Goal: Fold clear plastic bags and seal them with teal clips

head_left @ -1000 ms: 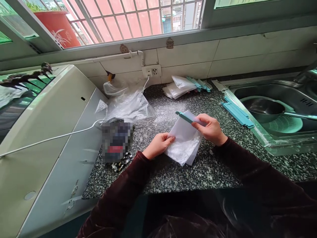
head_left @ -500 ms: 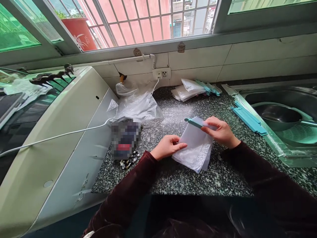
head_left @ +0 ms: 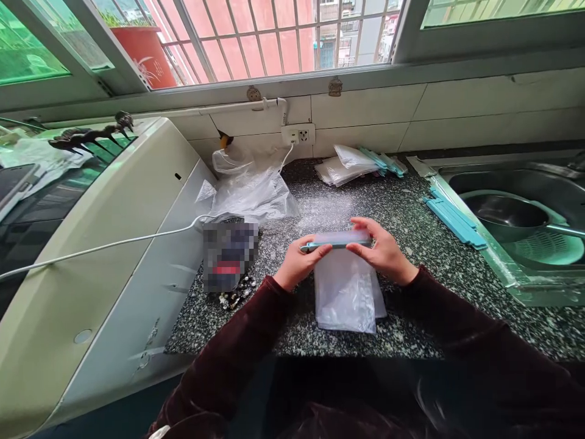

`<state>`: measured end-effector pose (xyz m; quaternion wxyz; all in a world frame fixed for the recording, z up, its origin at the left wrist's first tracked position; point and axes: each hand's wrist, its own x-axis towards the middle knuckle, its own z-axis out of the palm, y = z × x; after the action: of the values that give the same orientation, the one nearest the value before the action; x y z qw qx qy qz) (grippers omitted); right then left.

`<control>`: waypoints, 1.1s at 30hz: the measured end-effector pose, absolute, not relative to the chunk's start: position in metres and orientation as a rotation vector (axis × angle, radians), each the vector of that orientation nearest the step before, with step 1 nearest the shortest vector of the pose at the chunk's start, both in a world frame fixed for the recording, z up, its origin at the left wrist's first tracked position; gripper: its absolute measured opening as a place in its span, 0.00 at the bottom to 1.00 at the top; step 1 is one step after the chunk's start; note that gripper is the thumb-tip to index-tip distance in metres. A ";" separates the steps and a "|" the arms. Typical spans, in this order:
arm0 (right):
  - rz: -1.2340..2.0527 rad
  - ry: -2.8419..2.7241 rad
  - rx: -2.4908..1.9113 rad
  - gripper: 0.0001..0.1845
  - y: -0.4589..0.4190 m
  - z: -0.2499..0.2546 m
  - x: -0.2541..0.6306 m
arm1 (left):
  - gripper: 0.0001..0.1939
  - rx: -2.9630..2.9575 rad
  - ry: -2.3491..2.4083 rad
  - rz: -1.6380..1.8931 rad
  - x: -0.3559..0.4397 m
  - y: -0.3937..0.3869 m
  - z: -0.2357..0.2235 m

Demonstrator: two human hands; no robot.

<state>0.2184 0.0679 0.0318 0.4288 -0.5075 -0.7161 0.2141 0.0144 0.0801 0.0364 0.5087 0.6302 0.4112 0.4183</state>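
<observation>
Here a teal sealing clip [head_left: 336, 241] lies level across the top edge of a clear plastic bag [head_left: 346, 291], which rests flat on the speckled tabletop [head_left: 411, 317] straight ahead of the person. The left hand [head_left: 299, 263] pinches the clip's left end, fingers closed on it; the right hand [head_left: 384, 253] grips the right end likewise. At 2 o'clock lie spare teal clips [head_left: 452, 219] beside the sink [head_left: 516, 183]. At 12 o'clock, folded bags [head_left: 342, 167] sit under the wall socket [head_left: 298, 134].
</observation>
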 end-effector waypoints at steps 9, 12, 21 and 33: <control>1.264 -1.431 -1.263 0.33 0.064 0.032 0.214 | 0.17 1.591 1.051 1.298 0.012 0.084 0.029; 1.328 -1.464 -1.367 0.27 0.055 0.040 0.210 | 0.16 1.632 1.047 1.350 0.011 0.085 0.028; 1.399 -1.430 -1.413 0.17 0.050 0.041 0.208 | 0.20 1.384 1.070 1.410 0.011 0.086 0.031; 1.362 -1.470 -1.477 0.19 0.052 0.043 0.209 | 0.19 1.317 1.105 1.498 0.009 0.088 0.030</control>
<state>0.2088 0.0521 0.0428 0.3203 -0.5621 -0.5593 0.5183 0.0094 0.0884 0.0296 0.4177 0.5249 0.4402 0.5968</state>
